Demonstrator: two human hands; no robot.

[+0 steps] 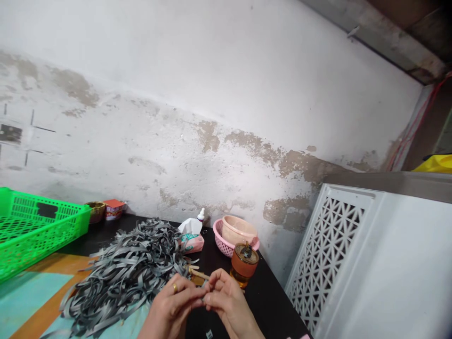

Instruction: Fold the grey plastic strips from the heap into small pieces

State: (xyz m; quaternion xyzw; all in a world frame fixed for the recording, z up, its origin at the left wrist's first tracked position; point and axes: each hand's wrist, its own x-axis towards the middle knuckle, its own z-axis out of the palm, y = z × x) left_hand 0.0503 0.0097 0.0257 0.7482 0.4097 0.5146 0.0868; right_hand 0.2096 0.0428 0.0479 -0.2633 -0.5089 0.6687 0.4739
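Strips [130,268] of dull grey lie heaped in a tangle on the bench [271,301], partly over a blue and orange mat [38,292], to the left of the person's hands and just beside them. The left hand [173,301], with a gold ring [175,287] on one finger, meets the right hand [226,301] at the fingertips near the front of the bench. Each grip is closed, thumb to finger, pinching a small grey bit [204,296]; the fingers hide most of it, so its shape cannot be told. Just beyond the hands lie a few pale sticks [198,273], near the strips. An amber jar [244,266] with an orange band stands upright behind the right hand, and behind the jar a peach bowl [240,229] sits in a pink basket [221,239]. A tissue pack [192,242] with a tissue sticking up lies between the strips and the basket, a white bottle [201,215] upright behind it. At far left is a green crate [45,230], with a brown bowl [96,212] and a red-topped tub [113,210] near its far end, by the peeling wall [212,84].
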